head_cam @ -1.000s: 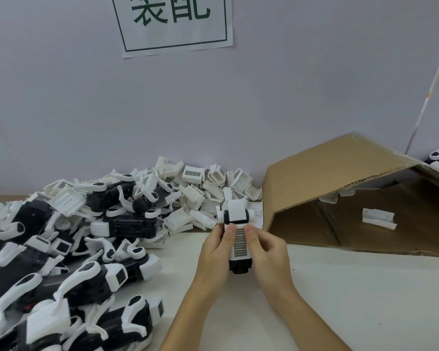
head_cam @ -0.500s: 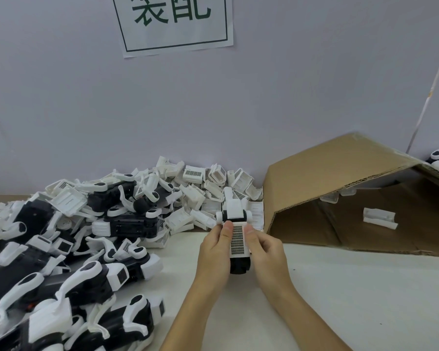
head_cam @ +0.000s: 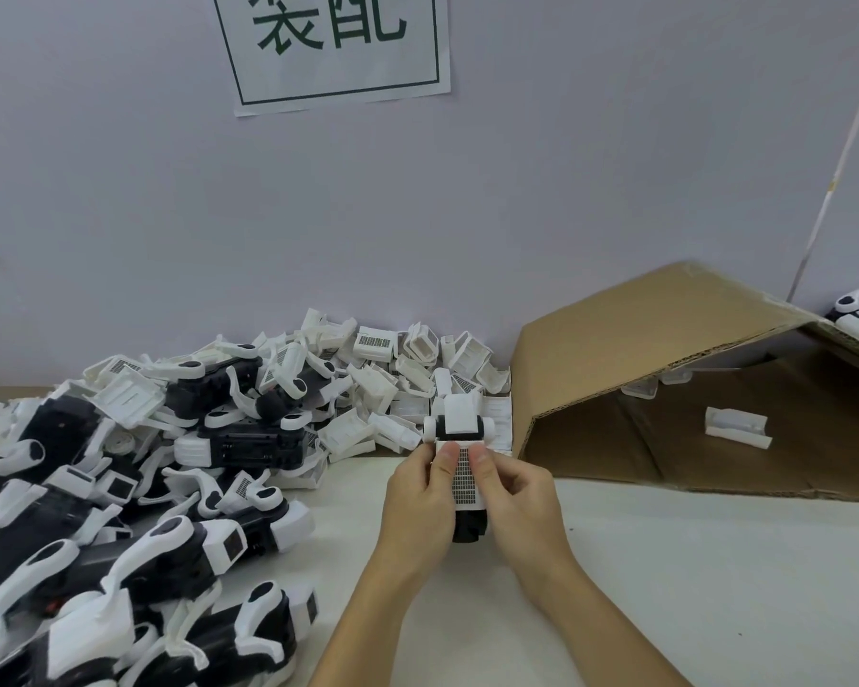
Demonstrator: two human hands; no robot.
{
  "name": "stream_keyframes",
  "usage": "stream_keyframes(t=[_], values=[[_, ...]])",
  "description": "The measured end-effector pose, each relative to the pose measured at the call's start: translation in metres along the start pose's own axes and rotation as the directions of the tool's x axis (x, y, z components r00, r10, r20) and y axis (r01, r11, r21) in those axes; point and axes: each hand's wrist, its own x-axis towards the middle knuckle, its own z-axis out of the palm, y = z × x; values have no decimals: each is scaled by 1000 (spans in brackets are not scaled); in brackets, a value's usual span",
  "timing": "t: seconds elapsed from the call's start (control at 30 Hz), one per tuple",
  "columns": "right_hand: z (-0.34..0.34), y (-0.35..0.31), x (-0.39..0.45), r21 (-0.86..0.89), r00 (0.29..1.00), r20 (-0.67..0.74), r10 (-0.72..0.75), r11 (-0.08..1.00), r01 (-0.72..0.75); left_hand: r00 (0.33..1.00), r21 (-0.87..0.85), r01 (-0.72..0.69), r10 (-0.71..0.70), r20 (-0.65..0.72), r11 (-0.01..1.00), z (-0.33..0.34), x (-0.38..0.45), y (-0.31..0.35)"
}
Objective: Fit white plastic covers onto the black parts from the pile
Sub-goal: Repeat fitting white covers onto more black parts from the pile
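We hold a black part (head_cam: 468, 525) above the desk (head_cam: 665, 587), our left hand (head_cam: 420, 503) and right hand (head_cam: 519, 503) gripping its sides, both thumbs pressing the white plastic cover (head_cam: 464, 476). The pile (head_cam: 169, 463) lies at nine o'clock. A cardboard box (head_cam: 665, 339) sits at two o'clock.

A pale, smooth white tabletop (head_cam: 665, 587) runs up to the wall. A tipped brown cardboard box (head_cam: 665, 339) lies on it; left of the box sprawls a heap of black-and-white plastic parts (head_cam: 135, 488), with loose white plastic covers (head_cam: 398, 374) nearest the box.
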Motion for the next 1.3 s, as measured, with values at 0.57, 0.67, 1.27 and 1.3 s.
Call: stream_keyframes(t=[0.57,0.67,1.27,1.3], values=[[-9,7,6,-71,996,77,35,997,-30,990,-142,131,-123,66,981,-5,4,-5],[-7,8,5,-47,998,65,20,999,-17,988,-210,140,-121,100,968,-5,5,-4],[-7,6,6,-19,999,30,24,1000,-23,993,-136,73,-59,103,988,-7,2,-4],[-7,6,6,-21,999,31,17,1000,-17,993,-141,76,-62,105,987,-8,2,-4]])
